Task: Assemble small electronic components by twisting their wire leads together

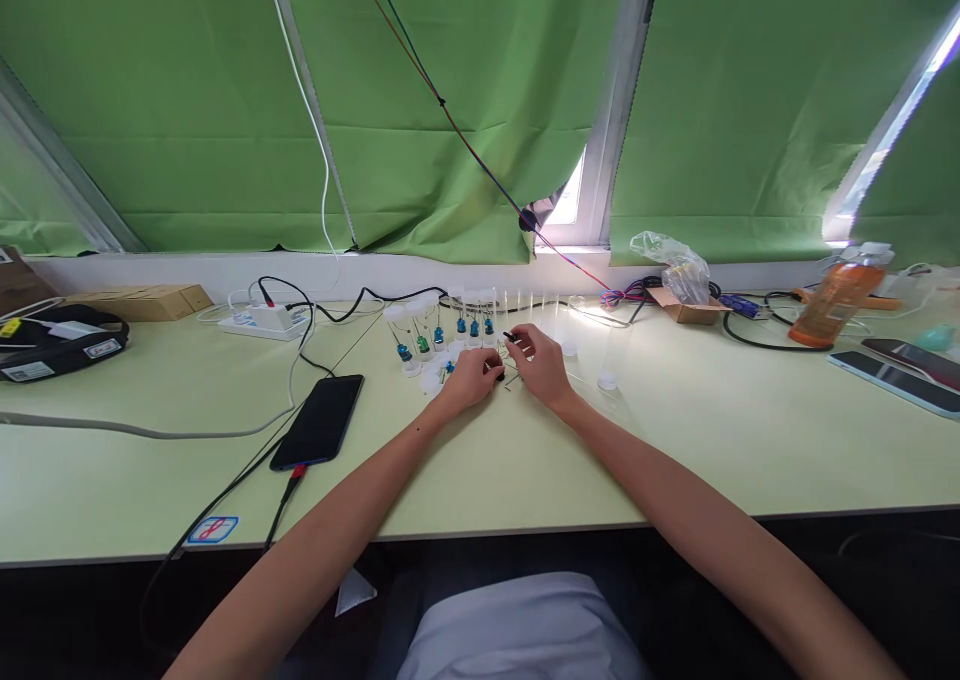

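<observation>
My left hand (pixel 471 378) rests on the table with its fingers curled together; a small dark thing shows at its fingertips, too small to name. Close beside it, my right hand (pixel 543 364) pinches a small black cylindrical part (pixel 511 337) between thumb and fingers. Thin loose pins lie on the table between the hands. Behind and left of them stand several clear tubes with blue parts, such as one blue part (pixel 403 352), and one green part (pixel 422 343). To the right, a clear tube with a white base (pixel 607 381) stands apart.
A black phone (pixel 319 422) with a cable lies left of my forearm. A white power strip (pixel 266 322) and cables run along the back. To the right are a small cardboard box (pixel 686 306), an orange bottle (pixel 838 300) and two more phones (pixel 896 382).
</observation>
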Available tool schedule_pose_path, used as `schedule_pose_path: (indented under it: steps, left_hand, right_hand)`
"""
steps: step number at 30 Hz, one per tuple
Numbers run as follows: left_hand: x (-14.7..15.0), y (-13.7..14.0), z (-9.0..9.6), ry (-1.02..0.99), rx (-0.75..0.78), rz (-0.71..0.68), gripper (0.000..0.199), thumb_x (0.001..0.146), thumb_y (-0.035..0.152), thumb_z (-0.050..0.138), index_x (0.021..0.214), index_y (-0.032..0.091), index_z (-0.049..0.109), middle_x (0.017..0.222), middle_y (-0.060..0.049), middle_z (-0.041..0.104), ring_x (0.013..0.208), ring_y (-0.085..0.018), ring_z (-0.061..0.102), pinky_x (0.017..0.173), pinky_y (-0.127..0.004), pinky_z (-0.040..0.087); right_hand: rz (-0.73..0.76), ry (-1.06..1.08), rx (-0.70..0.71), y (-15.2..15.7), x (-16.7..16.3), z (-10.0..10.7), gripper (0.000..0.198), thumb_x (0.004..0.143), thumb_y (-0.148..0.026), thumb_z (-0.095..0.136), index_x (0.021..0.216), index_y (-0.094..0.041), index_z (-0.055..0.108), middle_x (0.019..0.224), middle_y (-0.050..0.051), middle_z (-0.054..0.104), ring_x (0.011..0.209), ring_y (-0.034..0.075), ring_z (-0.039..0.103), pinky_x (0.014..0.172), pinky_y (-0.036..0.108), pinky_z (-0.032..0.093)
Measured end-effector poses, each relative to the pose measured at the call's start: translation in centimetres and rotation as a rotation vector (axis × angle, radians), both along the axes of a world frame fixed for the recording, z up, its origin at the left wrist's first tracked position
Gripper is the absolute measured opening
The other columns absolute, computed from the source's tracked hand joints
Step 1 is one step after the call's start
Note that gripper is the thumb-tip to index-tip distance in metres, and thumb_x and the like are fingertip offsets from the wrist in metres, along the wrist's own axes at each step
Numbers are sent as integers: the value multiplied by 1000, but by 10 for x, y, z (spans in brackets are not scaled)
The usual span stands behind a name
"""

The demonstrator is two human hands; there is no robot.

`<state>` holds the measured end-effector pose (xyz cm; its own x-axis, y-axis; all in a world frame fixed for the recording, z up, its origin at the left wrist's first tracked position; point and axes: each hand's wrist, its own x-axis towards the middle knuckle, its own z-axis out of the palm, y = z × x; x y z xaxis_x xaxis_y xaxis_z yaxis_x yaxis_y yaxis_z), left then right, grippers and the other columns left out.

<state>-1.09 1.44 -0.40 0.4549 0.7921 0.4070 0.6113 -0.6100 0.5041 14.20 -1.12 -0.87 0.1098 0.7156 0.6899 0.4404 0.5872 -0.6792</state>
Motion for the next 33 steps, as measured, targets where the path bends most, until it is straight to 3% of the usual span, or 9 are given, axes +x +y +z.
schedule_pose_path:
  steps: [7, 13, 19, 26, 33]
  left_hand:
    - [-1, 2, 7, -284, -50, 92, 16, 79, 31, 58, 71, 18, 63, 70, -3, 67, 59, -15, 57, 60, -29, 42]
    - [1, 0, 14, -682, -282, 91, 22, 74, 38, 69, 72, 18, 61, 54, 1, 55, 43, -11, 45, 45, -26, 34]
    - [-1, 6, 14, -962, -449, 31, 33, 62, 41, 82, 72, 15, 64, 59, -1, 57, 49, -10, 47, 47, -26, 35]
    - [0, 9, 13, -1079, -602, 18, 32, 59, 36, 85, 69, 14, 64, 55, 0, 54, 50, -9, 47, 47, -25, 34]
    - [0, 7, 13, -1078, -621, -8, 31, 58, 34, 85, 68, 14, 64, 57, 0, 54, 51, -9, 48, 47, -24, 34]
  right_hand:
    - [10, -6, 19, 1, 0, -1, 18, 86, -36, 54, 94, -20, 59, 87, 6, 68, 71, 16, 63, 63, 29, 52]
    - [11, -23, -1, 1, 0, -1, 18, 86, -36, 54, 93, -20, 59, 86, 6, 68, 68, 16, 61, 60, 28, 50]
    - [35, -67, -40, 4, 1, -3, 16, 84, -33, 55, 92, -19, 59, 84, 6, 68, 67, 16, 62, 60, 28, 49]
    - [56, -86, -61, 4, 0, -5, 15, 84, -32, 57, 92, -20, 59, 86, 5, 70, 68, 16, 63, 60, 28, 49]
    - [68, -102, -58, 4, 1, -5, 14, 83, -33, 57, 90, -21, 59, 86, 5, 69, 69, 17, 64, 61, 29, 50]
